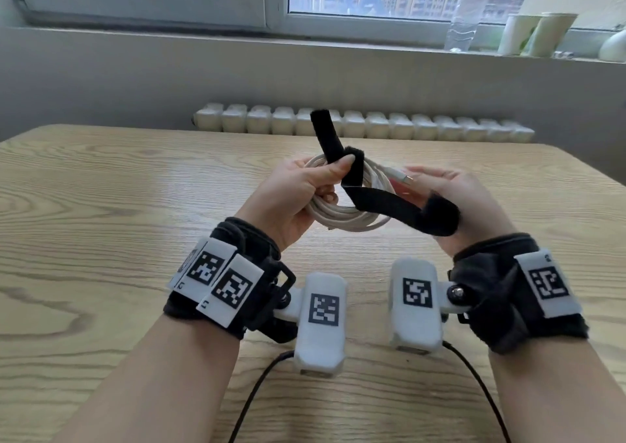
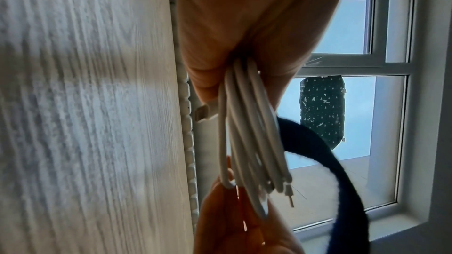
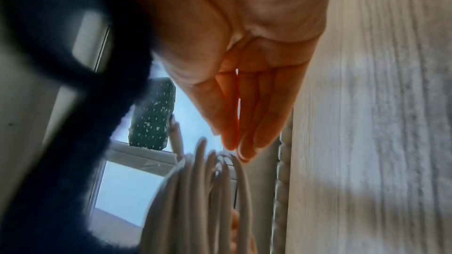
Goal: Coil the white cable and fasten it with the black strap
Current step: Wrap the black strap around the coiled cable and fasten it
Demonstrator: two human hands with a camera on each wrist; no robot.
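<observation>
both wrist cameras (image 1: pixel 320 320) sit closest to my view, above the wooden surface (image 1: pixel 101 205). my left hand (image 1: pixel 291 198) holds the coiled white cable (image 1: pixel 342 214) up off the surface, fingers curled round the bundle and thumb pressing the black strap (image 1: pixel 382 205) against it. that strap loops round the coil; one end sticks up, the other runs to my right hand (image 1: pixel 454 202), where the thumb pinches it against the palm side while the fingers lie straight together. one cable plug (image 1: pixel 403 176) points toward the right hand. on the windowsill stand a clear plastic bottle (image 1: pixel 465 12) and two paper cups (image 1: pixel 535 32); i cannot tell what they hold.
</observation>
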